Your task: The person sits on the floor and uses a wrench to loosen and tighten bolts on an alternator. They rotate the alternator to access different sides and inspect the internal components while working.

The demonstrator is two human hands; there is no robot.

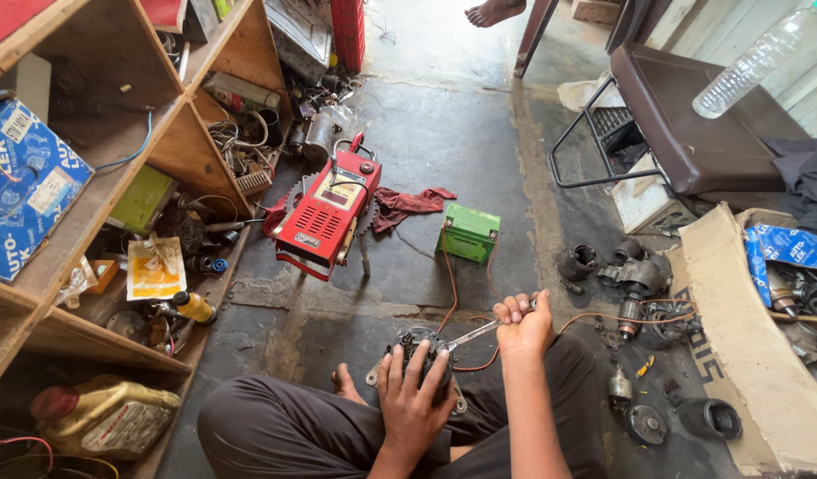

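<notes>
The left hand [415, 396] lies spread over a round grey alternator [419, 353], its grip pressing down on the housing, which rests on the person's crossed legs just above the concrete floor [444, 133]. The right hand [524, 324] is clenched around the handle of a metal tool [469, 335], whose tip reaches the alternator's right side; thin orange wires [450, 288] run from there up toward a small green battery [468, 232].

At far left stand wooden shelves [98, 191] crowded with a blue carton [23, 182], a yellow packet [155, 268] and a yellowish oil jug [107, 415]. Nearer the middle, a red metal tester box [329, 213] stands tilted on the floor, with a red rag [408, 204] just beside it. To the right lie dark motor parts [635, 284], a sheet of cardboard [737, 355], and a brown chair [692, 124] carrying a clear plastic bottle [754, 62]. Another person's bare foot [495, 11] shows at the top edge.
</notes>
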